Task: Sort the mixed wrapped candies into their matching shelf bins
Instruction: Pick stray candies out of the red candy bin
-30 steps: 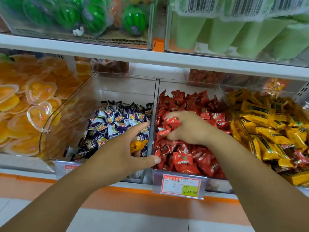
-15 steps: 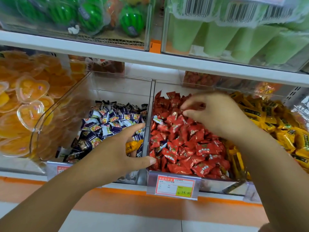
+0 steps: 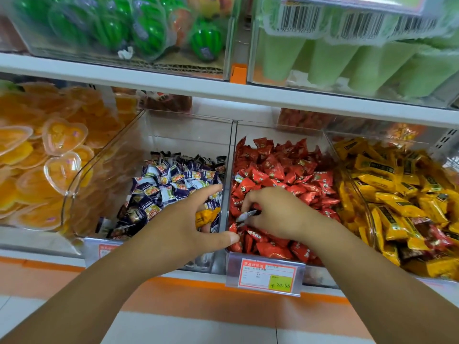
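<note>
Three clear bins stand side by side on the lower shelf. The middle one holds red wrapped candies (image 3: pixel 280 170), the left one purple-and-white candies (image 3: pixel 171 184), the right one yellow candies (image 3: pixel 387 192). My right hand (image 3: pixel 275 214) is low in the front of the red bin and pinches a small dark-and-white wrapped candy (image 3: pixel 248 215). My left hand (image 3: pixel 181 227) holds a yellow-orange candy (image 3: pixel 206 217) over the front of the purple bin, thumb lying across the divider wall (image 3: pixel 224 194).
Heart-shaped orange jelly cups (image 3: pixel 49 155) fill the bin at far left. The shelf above carries green watermelon-shaped sweets (image 3: pixel 139 33) and green tubes (image 3: pixel 347 63). A price tag (image 3: pixel 265 275) hangs on the red bin's front. Some red candies (image 3: pixel 437 237) lie among the yellow ones.
My right hand came down from the back of the red bin to its front left corner and now pinches a dark-and-white candy. The left hand stayed put.
</note>
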### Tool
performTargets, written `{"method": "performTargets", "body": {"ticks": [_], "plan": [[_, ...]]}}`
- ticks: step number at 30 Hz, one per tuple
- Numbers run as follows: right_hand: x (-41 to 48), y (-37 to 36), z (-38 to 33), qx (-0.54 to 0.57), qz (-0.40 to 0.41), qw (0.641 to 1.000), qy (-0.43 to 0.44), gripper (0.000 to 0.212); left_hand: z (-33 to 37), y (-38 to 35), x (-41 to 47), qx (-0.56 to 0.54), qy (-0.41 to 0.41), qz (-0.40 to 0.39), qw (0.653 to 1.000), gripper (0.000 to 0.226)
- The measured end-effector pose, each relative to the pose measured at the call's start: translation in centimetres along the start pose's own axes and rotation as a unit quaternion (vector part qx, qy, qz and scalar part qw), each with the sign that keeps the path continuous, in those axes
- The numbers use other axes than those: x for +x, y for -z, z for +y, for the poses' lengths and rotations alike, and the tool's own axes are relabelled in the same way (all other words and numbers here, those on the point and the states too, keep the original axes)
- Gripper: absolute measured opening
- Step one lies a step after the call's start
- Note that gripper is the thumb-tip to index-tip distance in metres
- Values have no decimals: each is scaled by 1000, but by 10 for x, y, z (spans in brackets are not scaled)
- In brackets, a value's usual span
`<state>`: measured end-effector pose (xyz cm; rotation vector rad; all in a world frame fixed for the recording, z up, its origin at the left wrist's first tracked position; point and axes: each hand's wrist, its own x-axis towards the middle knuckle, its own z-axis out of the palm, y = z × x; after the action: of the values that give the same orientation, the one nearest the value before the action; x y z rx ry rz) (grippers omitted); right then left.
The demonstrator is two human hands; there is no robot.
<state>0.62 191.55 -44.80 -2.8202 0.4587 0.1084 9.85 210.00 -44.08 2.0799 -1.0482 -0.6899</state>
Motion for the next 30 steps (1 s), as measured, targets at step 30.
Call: {"method": "performTargets", "body": {"ticks": [30], "plan": [[6, 42, -24, 364, 263, 893, -21, 13, -3, 1, 1, 14, -1, -12, 1000, 88]]}}
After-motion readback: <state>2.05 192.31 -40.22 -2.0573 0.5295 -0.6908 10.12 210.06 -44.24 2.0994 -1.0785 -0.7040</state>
